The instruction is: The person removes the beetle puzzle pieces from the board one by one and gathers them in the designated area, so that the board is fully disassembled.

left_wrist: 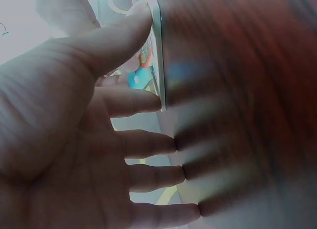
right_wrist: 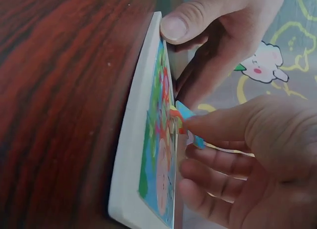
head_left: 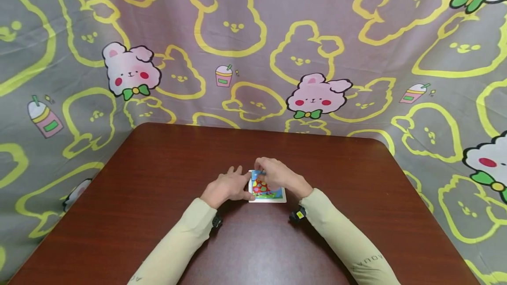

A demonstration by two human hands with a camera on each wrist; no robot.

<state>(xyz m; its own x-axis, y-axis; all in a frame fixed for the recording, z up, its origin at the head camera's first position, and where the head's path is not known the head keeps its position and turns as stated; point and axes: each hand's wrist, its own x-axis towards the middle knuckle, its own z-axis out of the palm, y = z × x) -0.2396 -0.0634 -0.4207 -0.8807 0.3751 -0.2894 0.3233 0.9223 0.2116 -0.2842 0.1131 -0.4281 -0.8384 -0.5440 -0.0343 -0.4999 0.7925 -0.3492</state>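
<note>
A small picture puzzle board [head_left: 267, 200] with a white border lies on the table; its picture shows a red spotted ladybug on green grass under blue sky. My right hand [head_left: 277, 175] is over its upper right part. In the right wrist view, its thumb and fingers pinch a light blue puzzle piece [right_wrist: 184, 111] with red and yellow on it, tilted up at the board's surface. My left hand [head_left: 227, 186] rests at the left edge, fingers spread with tips on the table. Its thumb [right_wrist: 178, 28] presses on the board's border near a corner.
The dark reddish-brown table [head_left: 166, 157] extends around the board on all sides. Behind it and along both sides hangs a grey cloth [head_left: 253, 21] with yellow bear outlines and white rabbit heads. Both forearms wear pale sleeves [head_left: 340, 232].
</note>
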